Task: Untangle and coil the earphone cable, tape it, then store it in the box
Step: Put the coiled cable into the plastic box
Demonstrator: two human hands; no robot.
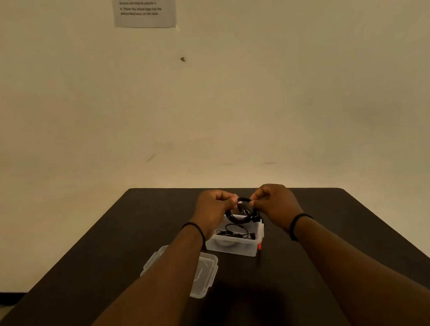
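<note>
Both grips pinch a coiled black cable [238, 211]: left hand [213, 208] and right hand [275, 201] hold it just above the open box [234, 245], apparently taping it; lowering it in likely follows.

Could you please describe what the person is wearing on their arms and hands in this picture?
Both forearms are bare, with no sleeves in view. The left wrist carries a thin black band, and the right wrist carries a similar black band, slightly thicker. No gloves, rings or watch show on the left hand or right hand.
</note>
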